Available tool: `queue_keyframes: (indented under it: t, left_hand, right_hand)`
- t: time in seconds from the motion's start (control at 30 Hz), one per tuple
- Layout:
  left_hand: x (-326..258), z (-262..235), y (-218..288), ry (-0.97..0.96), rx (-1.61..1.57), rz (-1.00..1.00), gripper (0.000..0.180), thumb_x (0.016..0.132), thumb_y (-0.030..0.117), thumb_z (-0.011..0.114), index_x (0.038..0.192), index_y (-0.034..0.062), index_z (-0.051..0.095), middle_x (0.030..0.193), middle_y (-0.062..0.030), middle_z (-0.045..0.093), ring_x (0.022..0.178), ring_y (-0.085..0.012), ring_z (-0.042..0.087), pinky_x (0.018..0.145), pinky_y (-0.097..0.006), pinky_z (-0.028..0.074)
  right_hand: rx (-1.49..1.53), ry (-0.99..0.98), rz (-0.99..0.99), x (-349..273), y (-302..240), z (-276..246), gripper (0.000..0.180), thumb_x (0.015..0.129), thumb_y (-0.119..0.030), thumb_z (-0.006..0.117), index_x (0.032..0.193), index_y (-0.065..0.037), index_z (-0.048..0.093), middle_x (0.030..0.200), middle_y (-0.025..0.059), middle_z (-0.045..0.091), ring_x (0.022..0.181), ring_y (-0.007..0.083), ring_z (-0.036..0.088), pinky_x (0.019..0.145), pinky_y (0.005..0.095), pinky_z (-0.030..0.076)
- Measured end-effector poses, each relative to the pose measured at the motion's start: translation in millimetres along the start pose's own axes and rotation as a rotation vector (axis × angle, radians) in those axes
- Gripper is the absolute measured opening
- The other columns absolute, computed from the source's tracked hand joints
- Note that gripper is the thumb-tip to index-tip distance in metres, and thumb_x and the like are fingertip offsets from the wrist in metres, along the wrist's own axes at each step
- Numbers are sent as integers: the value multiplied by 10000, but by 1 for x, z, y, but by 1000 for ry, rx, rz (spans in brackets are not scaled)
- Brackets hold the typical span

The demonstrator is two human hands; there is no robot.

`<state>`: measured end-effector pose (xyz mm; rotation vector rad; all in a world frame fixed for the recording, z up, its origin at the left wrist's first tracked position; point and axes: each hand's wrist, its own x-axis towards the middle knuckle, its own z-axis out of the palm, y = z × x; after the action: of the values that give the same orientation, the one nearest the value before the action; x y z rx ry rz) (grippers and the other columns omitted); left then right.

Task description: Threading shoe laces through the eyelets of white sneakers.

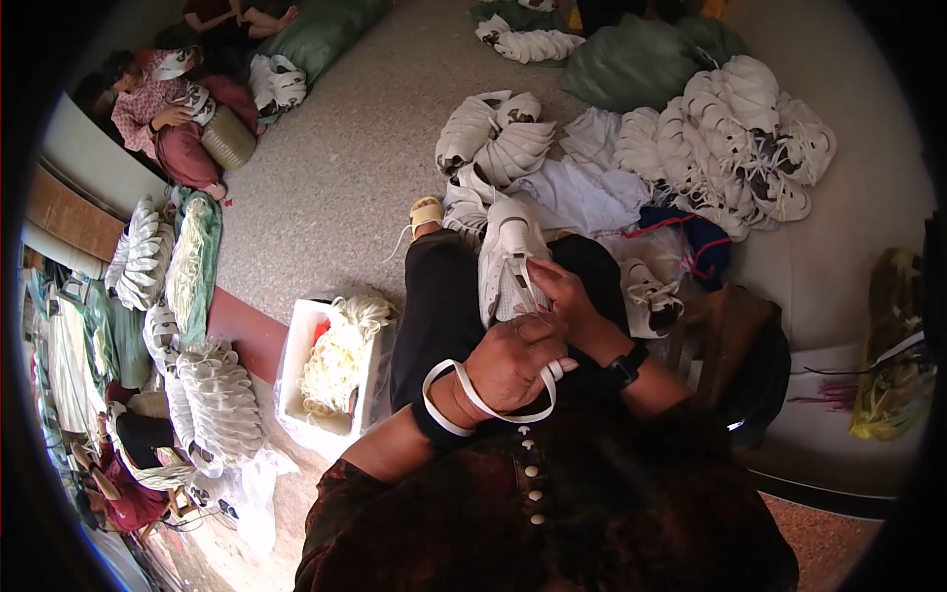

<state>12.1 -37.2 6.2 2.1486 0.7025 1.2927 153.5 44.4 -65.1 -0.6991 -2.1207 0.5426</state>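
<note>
— Shoe (508,259), white, lies on the person's lap, toe pointing far.
— And the hands?
— Left hand (513,363) is curled shut on a flat white lace (480,400) that loops around its wrist. Right hand (560,286) rests on the shoe's near end, fingertips pinching at it.
— Any containers?
— A white box (296,355) on the left, just beside the knee, holds a heap of cream laces (340,355). Far right, a pile of white shoes (735,138) on the floor.
</note>
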Motion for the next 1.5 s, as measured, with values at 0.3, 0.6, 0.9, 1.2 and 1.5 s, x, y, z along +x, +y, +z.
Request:
queue_keyframes:
  t: [0.3,0.6,0.9,1.2,1.5]
  left_hand:
    - [-31,-86,-4,528,-826,-293,447,942,358,409,620,48,442,741,-119,540,781,-278,558,737,-394,443]
    - [-334,-169,-121,1382,-1168,-817,437,928,412,422,640,82,435,699,-49,498,668,-165,501,572,-250,432]
    - [-142,-102,-108,-21,770,-983,156,780,151,566,755,3,607,753,-186,619,744,-395,601,674,-431,494]
    - [-13,-33,-114,-261,677,-418,217,727,42,576,937,78,616,890,-132,606,781,-316,606,708,-394,499]
    - [-64,-80,-135,-26,208,-628,84,729,67,683,812,64,677,802,-80,672,767,-188,643,709,-282,495]
  right_hand:
    - [367,231,541,-3,27,-62,191,843,-120,574,710,16,556,625,3,492,577,68,452,515,225,337]
    - [655,389,1238,-98,103,-165,285,864,-257,556,649,-82,492,614,20,482,504,136,458,436,248,340]
    - [-417,-236,312,-17,27,-90,292,689,25,553,980,21,534,1060,212,536,999,369,514,844,406,436]
    - [-496,-591,201,8,36,-31,242,775,-76,485,997,5,535,765,200,591,725,362,599,657,448,480]
    - [-349,-346,174,-5,66,-88,118,812,-190,525,778,-85,566,688,157,575,703,376,563,614,457,433]
